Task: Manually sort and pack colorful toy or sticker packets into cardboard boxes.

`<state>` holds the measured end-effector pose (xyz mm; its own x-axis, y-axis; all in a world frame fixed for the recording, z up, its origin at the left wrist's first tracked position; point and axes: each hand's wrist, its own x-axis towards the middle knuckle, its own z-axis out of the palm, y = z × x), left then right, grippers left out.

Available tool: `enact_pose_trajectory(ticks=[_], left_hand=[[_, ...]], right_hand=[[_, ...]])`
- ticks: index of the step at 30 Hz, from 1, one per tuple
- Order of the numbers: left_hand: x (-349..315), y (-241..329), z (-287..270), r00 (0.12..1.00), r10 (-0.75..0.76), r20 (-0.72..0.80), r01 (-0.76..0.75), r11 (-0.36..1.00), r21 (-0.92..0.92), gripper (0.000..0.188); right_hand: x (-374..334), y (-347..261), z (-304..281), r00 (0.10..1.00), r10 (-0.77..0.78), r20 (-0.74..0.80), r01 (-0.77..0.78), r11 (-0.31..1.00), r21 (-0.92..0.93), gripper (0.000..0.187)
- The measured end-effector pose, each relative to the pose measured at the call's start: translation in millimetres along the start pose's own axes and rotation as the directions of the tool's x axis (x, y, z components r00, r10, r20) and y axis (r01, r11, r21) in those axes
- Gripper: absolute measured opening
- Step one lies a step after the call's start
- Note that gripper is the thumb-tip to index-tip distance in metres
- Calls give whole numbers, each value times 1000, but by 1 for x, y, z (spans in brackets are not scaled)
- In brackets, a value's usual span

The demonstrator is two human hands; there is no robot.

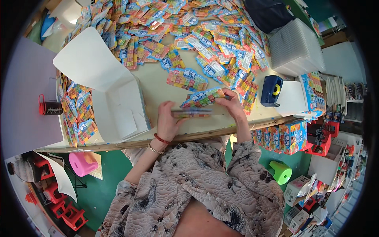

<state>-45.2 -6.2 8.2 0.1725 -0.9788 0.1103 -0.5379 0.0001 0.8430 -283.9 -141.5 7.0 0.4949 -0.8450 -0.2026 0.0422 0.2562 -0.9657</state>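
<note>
**poster1:** Colourful blister packs, that's what the whole frame was about. Both hands were at the near edge of the worktop [205, 132], holding a small stack of packs [193, 113] edge-on between them, with one more blue-and-orange pack [203, 97] tilted on top of it. The left hand [167, 120] had its fingers curled onto the left end of the stack, and the right hand [233, 104] pinched the tilted pack by its right end, fingers closed on it.

**poster2:** So which step was it, you reckon?

**poster1:** Looked to me like squaring up a bundle, with the top pack not yet flat on the rest. I'd judge the next move needed that pack laid flush and the edges lined up without the lower ones sliding out.

**poster2:** What was around them?

**poster1:** An open white carton [114, 106] stood just left of the hands at the near-left corner. Beyond it, over the left edge, was a bin of more packs [77, 110]. A big loose heap of packs [197, 31] covered the far side. A dark blue tape dispenser [271, 91] sat toward the right edge, near a stack of clear trays [294, 49] at the far-right corner.
</note>
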Motion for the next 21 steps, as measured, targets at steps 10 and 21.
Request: enact_pose_trajectory(ticks=[10, 21], left_hand=[[-3, -7, 7, 994, -13, 113, 58, 909, -413, 117], [-4, -12, 6, 997, -81, -5, 77, 970, -232, 96]], right_hand=[[-4, -20, 12, 878, 79, 473, 43, 969, -241, 39], [-40, 7, 66, 1000, 16, 11, -15, 998, -65, 40]])
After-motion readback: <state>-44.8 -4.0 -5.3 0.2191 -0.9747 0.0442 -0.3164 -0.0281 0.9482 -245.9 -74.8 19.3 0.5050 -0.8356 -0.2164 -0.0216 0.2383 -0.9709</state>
